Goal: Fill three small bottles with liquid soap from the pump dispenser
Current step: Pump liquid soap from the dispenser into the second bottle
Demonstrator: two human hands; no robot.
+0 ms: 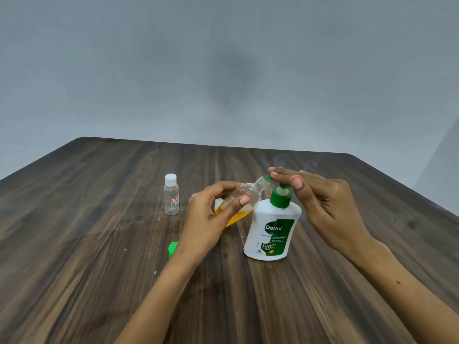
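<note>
On the dark wooden table (99, 244), near its middle, a small clear bottle (244, 198) is held tilted by the left hand (211, 219), whose fingers and thumb are curled round its body. Much of the bottle is covered by that hand; amber soap is seen pooled in its lower end. Its long axis runs from lower left to upper right, and its uncapped neck is pointed up at the green spout of the white pump dispenser (272, 229), which stands upright just beside it. The pump head is pressed by the straight fingers of the right hand (325, 207) and is largely hidden beneath them. A green cap (172, 249) is half concealed behind the left wrist. Farther left, apart from the rest, a capped empty bottle (171, 194) stands upright; its label cannot be read.
</note>
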